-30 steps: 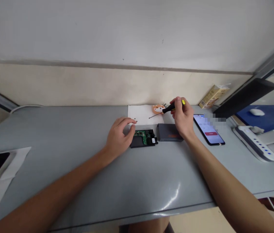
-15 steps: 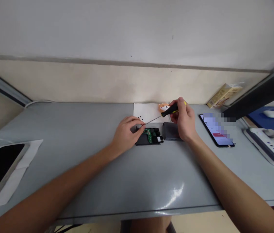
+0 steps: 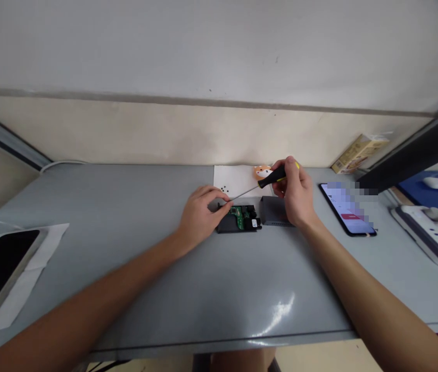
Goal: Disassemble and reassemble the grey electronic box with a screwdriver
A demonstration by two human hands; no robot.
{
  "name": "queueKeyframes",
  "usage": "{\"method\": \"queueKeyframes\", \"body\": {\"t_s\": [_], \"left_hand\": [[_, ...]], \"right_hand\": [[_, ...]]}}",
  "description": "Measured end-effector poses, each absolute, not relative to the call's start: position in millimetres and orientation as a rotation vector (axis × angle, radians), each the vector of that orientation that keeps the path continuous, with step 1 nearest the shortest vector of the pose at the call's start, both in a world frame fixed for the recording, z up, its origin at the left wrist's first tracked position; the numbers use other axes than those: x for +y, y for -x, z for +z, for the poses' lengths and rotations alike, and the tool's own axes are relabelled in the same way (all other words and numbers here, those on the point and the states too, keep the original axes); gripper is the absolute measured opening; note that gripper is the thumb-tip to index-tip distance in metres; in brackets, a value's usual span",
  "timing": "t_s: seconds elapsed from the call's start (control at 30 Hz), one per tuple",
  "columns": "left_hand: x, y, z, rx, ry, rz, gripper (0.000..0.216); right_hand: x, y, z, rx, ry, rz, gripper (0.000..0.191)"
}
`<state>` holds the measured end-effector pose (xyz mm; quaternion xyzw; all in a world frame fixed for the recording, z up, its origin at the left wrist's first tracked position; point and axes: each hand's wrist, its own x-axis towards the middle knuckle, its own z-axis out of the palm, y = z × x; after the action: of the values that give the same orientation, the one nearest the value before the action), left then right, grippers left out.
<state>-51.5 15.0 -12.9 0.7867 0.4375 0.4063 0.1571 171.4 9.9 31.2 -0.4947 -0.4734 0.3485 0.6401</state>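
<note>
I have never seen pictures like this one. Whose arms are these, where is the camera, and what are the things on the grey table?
There is no machine: the camera sits on a person's head and looks down at that person's own two bare arms. The right hand grips a screwdriver with a black and yellow handle; its thin shaft points left toward the left hand. The left hand rests on the edge of an opened small device, where a green circuit board shows in a dark case. Beside it lies a grey metal cover. Behind them is a white paper with tiny dark screws on it. To the right lie a smartphone with a lit screen and a white power strip, all on the grey table.
</note>
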Motion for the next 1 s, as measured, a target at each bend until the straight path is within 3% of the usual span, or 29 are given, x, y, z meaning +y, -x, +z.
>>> {"method": "queueKeyframes", "body": {"t_s": [0.27,0.4,0.53,1.0], "left_hand": [[9,49,-7,1.289,-2.252,1.181,0.003],[5,52,-1,1.425,-2.210,1.100,0.022],[6,53,-1,1.529,-2.137,1.020,0.024],[11,54,-7,1.403,-2.158,0.849,0.030]], "right_hand": [[11,-172,30,-1.069,1.129,0.812,0.050],[12,-172,28,-1.091,1.129,0.823,0.048],[12,-171,25,-1.152,1.146,0.840,0.047],[14,-170,15,-1.238,1.188,0.846,0.046]]}}
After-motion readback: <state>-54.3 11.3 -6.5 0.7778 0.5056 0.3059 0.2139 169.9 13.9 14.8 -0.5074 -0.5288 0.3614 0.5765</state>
